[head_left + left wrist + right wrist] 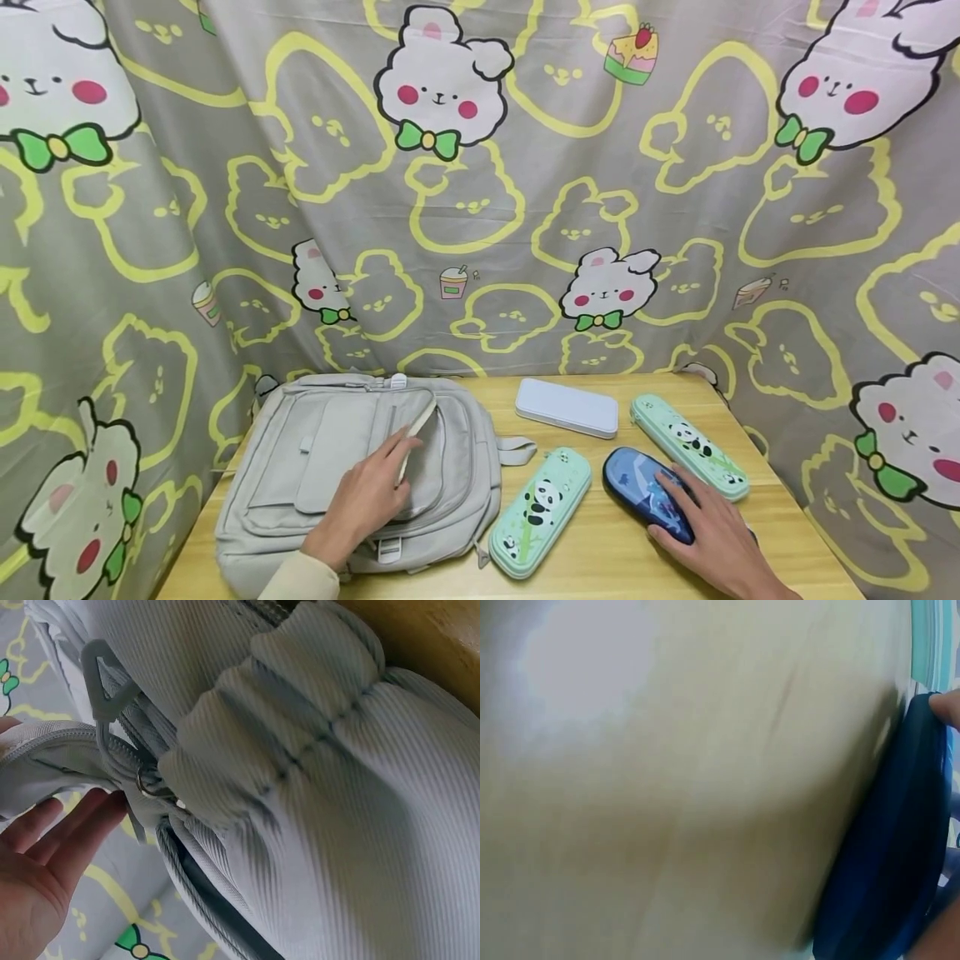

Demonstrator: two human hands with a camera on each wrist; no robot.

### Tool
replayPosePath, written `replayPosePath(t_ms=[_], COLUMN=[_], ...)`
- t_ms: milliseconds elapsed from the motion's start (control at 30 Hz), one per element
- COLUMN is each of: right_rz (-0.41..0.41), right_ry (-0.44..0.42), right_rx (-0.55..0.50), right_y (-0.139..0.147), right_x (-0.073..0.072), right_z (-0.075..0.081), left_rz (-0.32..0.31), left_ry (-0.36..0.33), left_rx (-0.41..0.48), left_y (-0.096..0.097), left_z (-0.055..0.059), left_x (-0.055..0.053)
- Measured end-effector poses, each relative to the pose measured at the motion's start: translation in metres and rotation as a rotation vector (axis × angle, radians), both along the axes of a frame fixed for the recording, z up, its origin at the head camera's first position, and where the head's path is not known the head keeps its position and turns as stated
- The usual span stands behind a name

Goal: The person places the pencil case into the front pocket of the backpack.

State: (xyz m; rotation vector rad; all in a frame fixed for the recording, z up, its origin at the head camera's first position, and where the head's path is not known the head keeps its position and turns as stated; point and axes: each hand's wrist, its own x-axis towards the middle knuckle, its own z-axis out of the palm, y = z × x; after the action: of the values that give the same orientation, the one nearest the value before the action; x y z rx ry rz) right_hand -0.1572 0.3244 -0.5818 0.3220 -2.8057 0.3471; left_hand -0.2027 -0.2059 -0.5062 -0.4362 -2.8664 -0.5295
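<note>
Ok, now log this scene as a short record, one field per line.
Left hand: pinches the raised pocket flap of the grey backpack
Right hand: lies on the blue case; whether it grips is unclear
Near panda case: mint green, between backpack and blue case
Far panda case: mint green, beyond the blue case
Pale case: toward the back, untouched
Surface: wood-grain table
Backdrop: grey fabric with cartoon animals
</note>
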Motion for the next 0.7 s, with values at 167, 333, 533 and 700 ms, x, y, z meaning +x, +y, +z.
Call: replayPosePath(t_ms=[167, 333, 533, 700], right_rz=[-0.023, -0.057, -0.083, -0.09], right_ry=[-0.055, -0.115, -0.171, -0.192], right_rx=[0.011, 0.031, 0.041, 0.033], right_y=[0.007, 0.012, 0.018, 0.024], right_x=[0.004, 0.009, 0.013, 0.016], right_z=[0.004, 0.004, 0.005, 0.007], left_rz=[0.015, 0.026, 0.033, 0.029], left_ry=[-0.01, -0.007, -0.013, 0.015], left_rx=[0.023, 0.041, 0.07, 0.112], left_y=[-0.003, -0.007, -0.01, -0.013], left_z=[0.002, 0.004, 0.006, 0.008], left_x=[0.0, 0.0, -0.001, 0.0])
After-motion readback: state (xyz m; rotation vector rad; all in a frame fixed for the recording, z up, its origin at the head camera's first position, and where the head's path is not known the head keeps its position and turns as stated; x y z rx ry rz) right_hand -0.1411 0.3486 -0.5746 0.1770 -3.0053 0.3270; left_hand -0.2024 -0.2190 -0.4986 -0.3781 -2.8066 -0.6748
